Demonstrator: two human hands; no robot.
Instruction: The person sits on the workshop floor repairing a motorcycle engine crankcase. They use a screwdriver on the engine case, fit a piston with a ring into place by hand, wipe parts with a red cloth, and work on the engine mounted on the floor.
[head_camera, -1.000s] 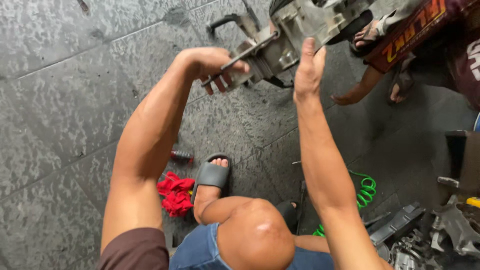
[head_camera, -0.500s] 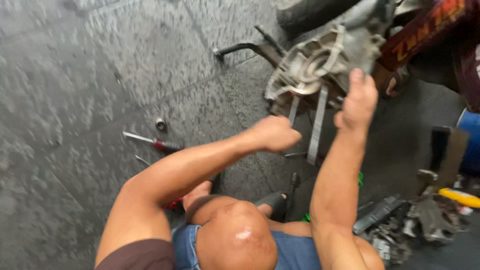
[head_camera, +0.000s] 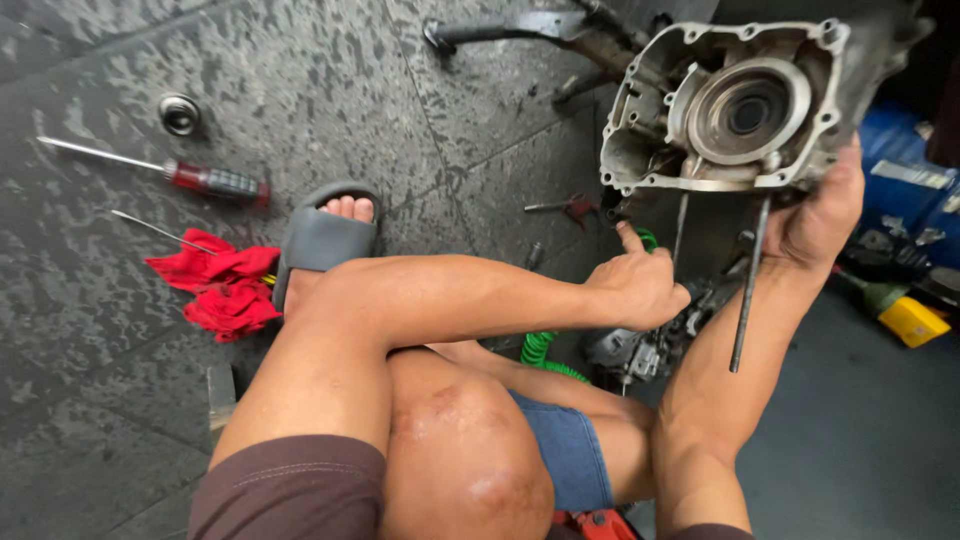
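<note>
A grey metal engine crankcase (head_camera: 735, 105) with a round central opening is held up at the upper right. My right hand (head_camera: 820, 215) grips its lower right edge. Two long studs (head_camera: 745, 290) hang down from the case. My left hand (head_camera: 640, 285) hovers just below the case's lower left corner, fingers curled and the index finger pointing up toward it; nothing shows in its grasp. My bent knee and blue shorts fill the bottom middle.
On the dark floor lie a red-handled screwdriver (head_camera: 190, 178), a round metal cap (head_camera: 179, 112), a red rag (head_camera: 222, 285) and a thin rod. My foot in a grey slipper (head_camera: 320, 235) rests nearby. A green coiled hose (head_camera: 545, 350), metal parts and a yellow tool (head_camera: 908, 318) crowd the right.
The crankcase has swung to face me, showing its open side. My left hand let go of it and dropped below its lower left corner. My right hand shifted to its lower right edge.
</note>
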